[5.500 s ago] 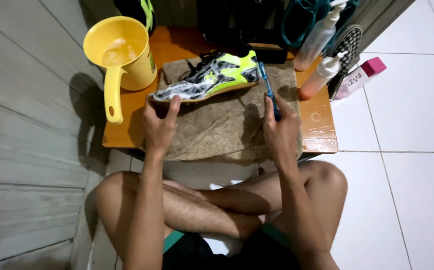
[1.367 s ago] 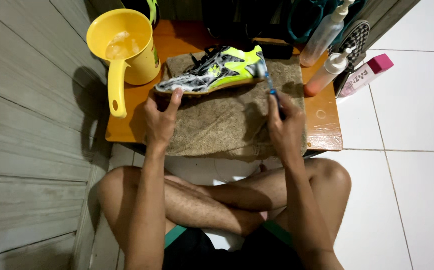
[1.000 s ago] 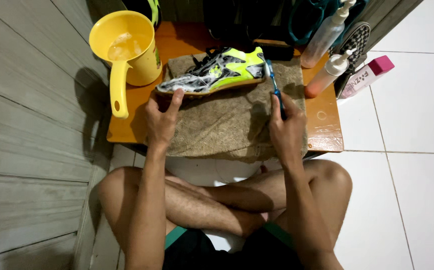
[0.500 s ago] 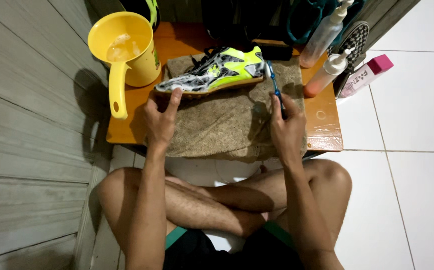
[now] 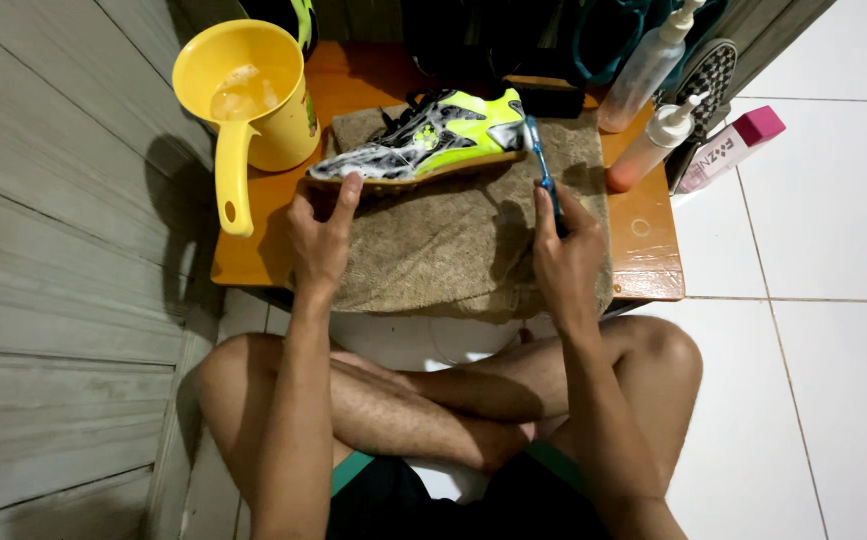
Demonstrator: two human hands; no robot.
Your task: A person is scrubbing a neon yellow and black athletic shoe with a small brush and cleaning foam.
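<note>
Left hand point(image 5: 322, 235) open, fingertips on soapy neon shoe point(image 5: 424, 140); right hand point(image 5: 566, 250) clenched around blue toothbrush point(image 5: 542, 170) at its heel.

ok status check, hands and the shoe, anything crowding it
Left hand steadies shoe at the toe. Right hand grips blue toothbrush, bristles at the heel. Shoe soapy, lying on brown towel. Yellow jug close by the toe.
</note>
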